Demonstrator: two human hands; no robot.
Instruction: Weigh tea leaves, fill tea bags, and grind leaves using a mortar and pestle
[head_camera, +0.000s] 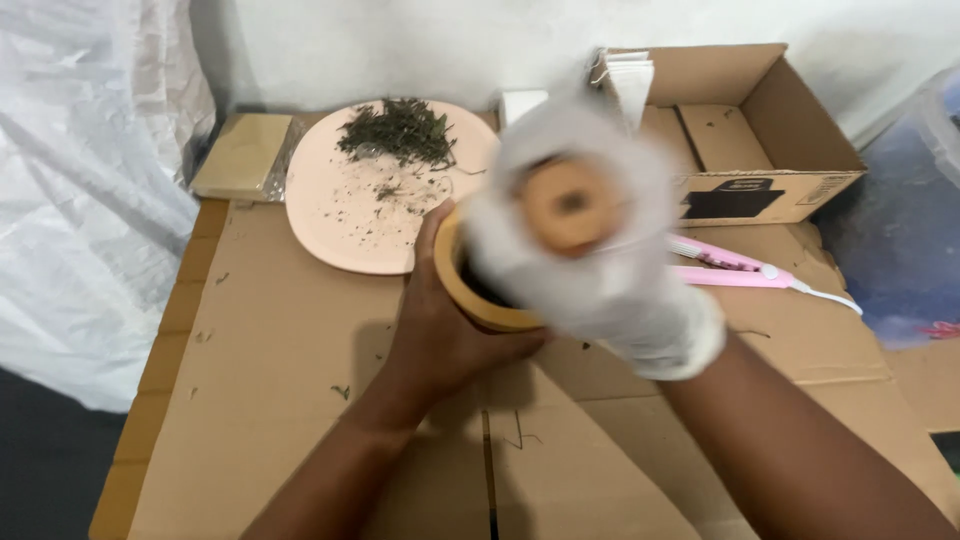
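My left hand (440, 330) is bare and wraps around the side of a tan wooden mortar bowl (470, 290) standing on flattened cardboard. My right hand (600, 250) wears a white glove and grips a wooden pestle (570, 205), whose round end faces the camera. The gloved hand is blurred and sits right over the bowl's mouth, hiding most of the dark inside.
A pink plate (350, 220) with dried green leaves (398, 130) and crumbs lies behind the bowl. An open cardboard box (770, 150) stands at the back right. A pink corded tool (730, 265) lies to the right. A tan flat packet (243, 155) sits at the back left beside white plastic sheeting (80, 200).
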